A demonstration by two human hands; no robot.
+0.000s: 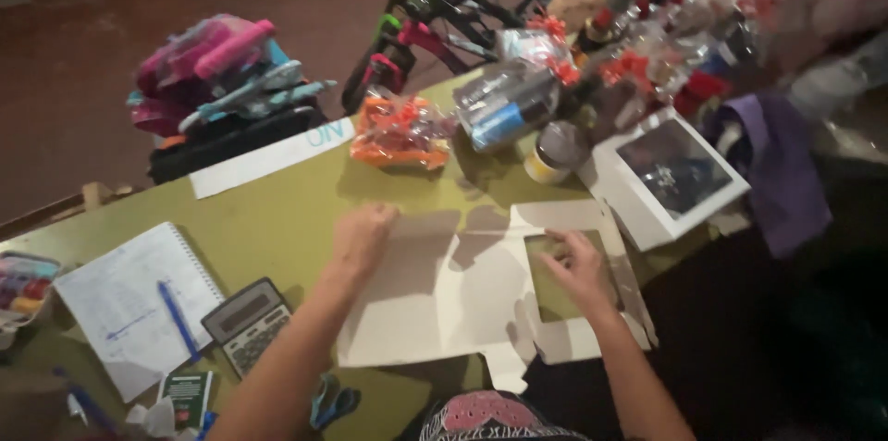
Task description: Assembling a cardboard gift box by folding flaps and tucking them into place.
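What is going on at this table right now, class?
A person presses both hands on a flat, unfolded white cardboard box lying on a green table. The left hand is at its upper left edge; the right hand rests by the window cut-out. A finished windowed box sits beyond, with a notebook, blue pen and calculator to the left.

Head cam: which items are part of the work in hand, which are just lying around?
In hand: flat cardboard box blank with window cutout, pressed by left hand and right hand.

Lying about: finished windowed box, calculator, spiral notebook, blue pen, jar, orange wrapped packet.
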